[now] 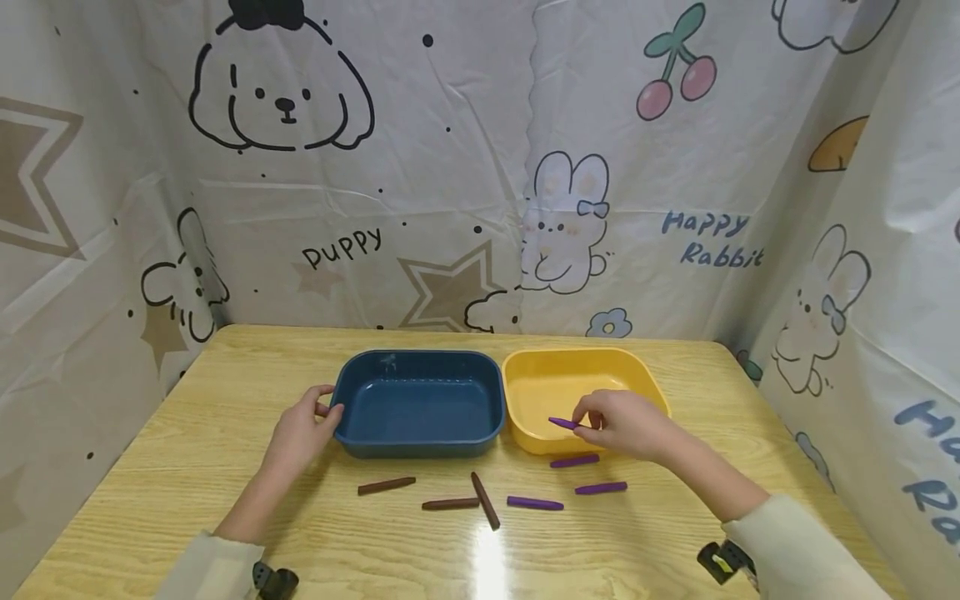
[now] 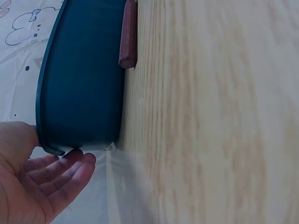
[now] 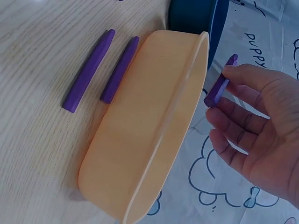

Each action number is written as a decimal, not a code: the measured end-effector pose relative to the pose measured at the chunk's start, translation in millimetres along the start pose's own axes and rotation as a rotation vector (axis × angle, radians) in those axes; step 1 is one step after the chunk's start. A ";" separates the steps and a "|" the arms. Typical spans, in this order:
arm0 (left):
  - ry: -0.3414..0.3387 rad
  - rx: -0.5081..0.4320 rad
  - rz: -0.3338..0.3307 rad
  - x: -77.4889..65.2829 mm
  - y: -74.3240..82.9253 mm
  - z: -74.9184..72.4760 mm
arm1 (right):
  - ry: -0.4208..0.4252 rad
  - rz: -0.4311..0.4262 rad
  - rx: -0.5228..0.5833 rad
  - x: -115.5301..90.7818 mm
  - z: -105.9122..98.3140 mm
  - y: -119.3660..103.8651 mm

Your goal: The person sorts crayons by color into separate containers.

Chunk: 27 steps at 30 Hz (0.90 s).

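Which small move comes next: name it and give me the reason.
Probably lower the right hand a little and release the purple crayon into the yellow tray. The thumb and fingers pinch the crayon over that tray's open top, and nothing visible lies between them and its floor.

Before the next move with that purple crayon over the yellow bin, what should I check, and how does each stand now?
1. Held crayon pinched: ok, the right grip has it.
2. Crayon above the yellow bin: ok, by the head view.
3. Yellow bin steadied: not ok, neither grip holds it.
4. Blue bin steadied: ok, the left grip holds its edge.
5. Yellow bin's floor free of crayons: cannot tell, the right grip hides part.
6. Table cleared: not ok, three purple crayons and three brown crayons lie loose.
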<state>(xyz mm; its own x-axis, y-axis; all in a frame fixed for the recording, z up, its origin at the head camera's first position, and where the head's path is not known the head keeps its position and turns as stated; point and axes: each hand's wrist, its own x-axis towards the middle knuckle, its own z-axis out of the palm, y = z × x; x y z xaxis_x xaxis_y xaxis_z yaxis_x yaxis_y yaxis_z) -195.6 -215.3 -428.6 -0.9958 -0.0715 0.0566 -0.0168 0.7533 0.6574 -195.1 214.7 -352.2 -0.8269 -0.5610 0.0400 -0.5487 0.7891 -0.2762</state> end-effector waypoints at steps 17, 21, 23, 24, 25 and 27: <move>0.000 -0.009 -0.011 -1.5 1.2 0.8 | -0.020 -0.033 -0.064 27.0 2.7 -20.2; -0.002 -0.014 -0.012 -1.6 1.0 1.2 | -0.030 -0.039 -0.063 32.6 5.0 -23.6; -0.001 -0.014 -0.014 -1.6 1.0 1.2 | -0.030 -0.050 -0.065 35.8 5.6 -25.5; -0.001 -0.015 -0.016 -1.6 1.2 1.1 | -0.029 -0.057 -0.064 37.5 5.8 -26.6; -0.001 -0.017 -0.017 -1.6 1.4 1.0 | -0.029 -0.061 -0.065 39.2 5.9 -27.7; -0.001 -0.019 -0.019 -1.6 2.0 0.8 | -0.028 -0.076 -0.065 42.4 6.3 -30.2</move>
<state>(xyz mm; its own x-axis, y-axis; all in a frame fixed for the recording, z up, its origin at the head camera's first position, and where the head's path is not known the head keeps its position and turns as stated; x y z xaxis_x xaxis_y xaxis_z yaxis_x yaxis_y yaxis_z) -194.0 -213.2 -428.0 -0.9954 -0.0851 0.0433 -0.0339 0.7390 0.6728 -212.8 165.5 -348.2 -0.7795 -0.6255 0.0317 -0.6171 0.7583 -0.2101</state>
